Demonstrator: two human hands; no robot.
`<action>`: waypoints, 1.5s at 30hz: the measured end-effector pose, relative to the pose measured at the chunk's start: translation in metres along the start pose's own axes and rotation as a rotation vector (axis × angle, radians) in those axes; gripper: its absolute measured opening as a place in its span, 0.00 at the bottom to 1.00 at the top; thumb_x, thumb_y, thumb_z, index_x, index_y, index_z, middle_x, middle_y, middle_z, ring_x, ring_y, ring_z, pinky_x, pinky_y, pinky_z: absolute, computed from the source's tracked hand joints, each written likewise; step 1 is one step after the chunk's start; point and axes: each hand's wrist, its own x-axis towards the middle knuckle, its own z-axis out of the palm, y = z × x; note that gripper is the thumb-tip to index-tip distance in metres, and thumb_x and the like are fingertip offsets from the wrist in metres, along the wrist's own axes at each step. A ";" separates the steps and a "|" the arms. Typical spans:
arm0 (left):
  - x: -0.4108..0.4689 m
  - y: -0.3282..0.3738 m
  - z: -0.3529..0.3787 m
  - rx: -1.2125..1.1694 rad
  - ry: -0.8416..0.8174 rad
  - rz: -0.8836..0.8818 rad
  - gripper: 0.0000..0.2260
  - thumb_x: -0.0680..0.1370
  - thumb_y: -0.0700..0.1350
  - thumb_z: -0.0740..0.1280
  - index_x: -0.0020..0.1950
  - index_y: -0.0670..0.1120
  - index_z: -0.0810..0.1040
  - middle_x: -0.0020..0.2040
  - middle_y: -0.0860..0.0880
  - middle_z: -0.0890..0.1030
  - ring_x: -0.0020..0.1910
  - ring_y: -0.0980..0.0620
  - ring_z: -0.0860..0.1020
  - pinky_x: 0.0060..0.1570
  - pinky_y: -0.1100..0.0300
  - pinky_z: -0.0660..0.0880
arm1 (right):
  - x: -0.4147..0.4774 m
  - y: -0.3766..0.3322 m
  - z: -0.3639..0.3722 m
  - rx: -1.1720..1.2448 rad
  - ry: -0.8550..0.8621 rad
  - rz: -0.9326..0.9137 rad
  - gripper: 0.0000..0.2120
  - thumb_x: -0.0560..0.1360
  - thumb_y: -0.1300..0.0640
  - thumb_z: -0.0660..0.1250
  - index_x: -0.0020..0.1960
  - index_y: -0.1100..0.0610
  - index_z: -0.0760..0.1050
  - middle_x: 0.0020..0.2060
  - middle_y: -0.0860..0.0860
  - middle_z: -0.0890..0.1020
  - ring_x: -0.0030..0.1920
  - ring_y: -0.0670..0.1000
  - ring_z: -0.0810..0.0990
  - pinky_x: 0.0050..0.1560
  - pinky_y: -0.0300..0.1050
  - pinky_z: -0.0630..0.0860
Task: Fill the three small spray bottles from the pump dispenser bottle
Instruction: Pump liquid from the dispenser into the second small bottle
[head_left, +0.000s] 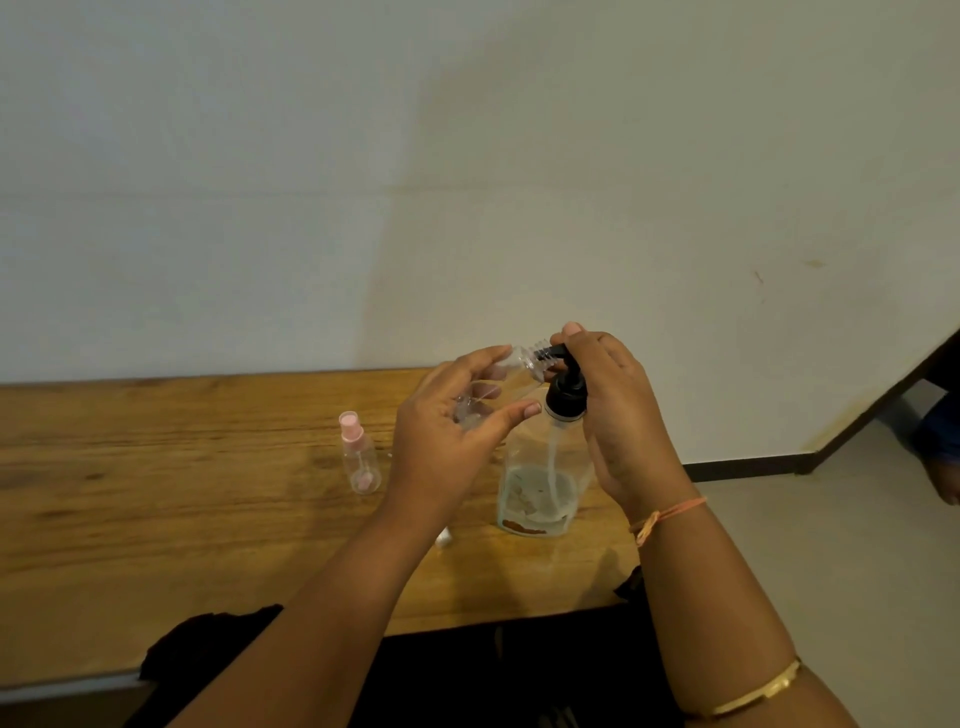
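On the table (156, 467), far left of the action, a capped bottle (359, 457) stands upright: clear, with a pink sprayer and a pink tube end inside. I cannot tell whether it holds any liquid. Nearer the table edge a small white piece (444, 538), possibly a cap, is mostly hidden by the forearm.

The left hand (447, 431) pinches an open bottle (522, 358) between thumb and curled fingers, tilting it so its threaded neck meets the black spout. To its right the pump bottle (537, 493) stands on the table, with the right hand (618, 415) curled round the pump head (565, 392) and a fingertip on top.

The step looks like pumping into the open bottle. To do it well:
- Keep the neck snug round the spout tip so nothing runs down the outside.
- Press slowly, straight down, so the pump bottle does not tip.
- Lower the small bottle's base as it fills, to stop backflow.

The open bottle is clear and thin-walled, and its fill level is not readable. The pump bottle is clear too, with liquid only in its lower part and a dip tube running down. No third small bottle is in view.
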 end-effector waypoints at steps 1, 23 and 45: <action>0.000 0.000 0.000 0.004 -0.002 0.001 0.21 0.64 0.54 0.73 0.55 0.63 0.74 0.51 0.56 0.80 0.48 0.59 0.80 0.46 0.68 0.77 | 0.001 0.001 0.000 0.006 -0.004 -0.006 0.08 0.78 0.52 0.61 0.46 0.55 0.75 0.33 0.41 0.81 0.36 0.36 0.79 0.41 0.33 0.73; -0.004 -0.004 0.001 -0.046 0.003 0.000 0.18 0.70 0.44 0.73 0.56 0.58 0.74 0.55 0.54 0.79 0.55 0.63 0.77 0.53 0.70 0.74 | 0.004 0.006 -0.001 -0.027 0.002 -0.015 0.06 0.79 0.53 0.61 0.48 0.54 0.73 0.30 0.39 0.80 0.33 0.35 0.77 0.33 0.29 0.72; -0.004 -0.005 0.000 -0.052 -0.026 -0.019 0.17 0.67 0.48 0.73 0.54 0.57 0.74 0.53 0.58 0.79 0.53 0.64 0.77 0.51 0.71 0.74 | 0.006 0.008 -0.002 -0.039 0.002 -0.047 0.04 0.79 0.55 0.60 0.47 0.50 0.72 0.35 0.42 0.80 0.38 0.42 0.77 0.32 0.29 0.72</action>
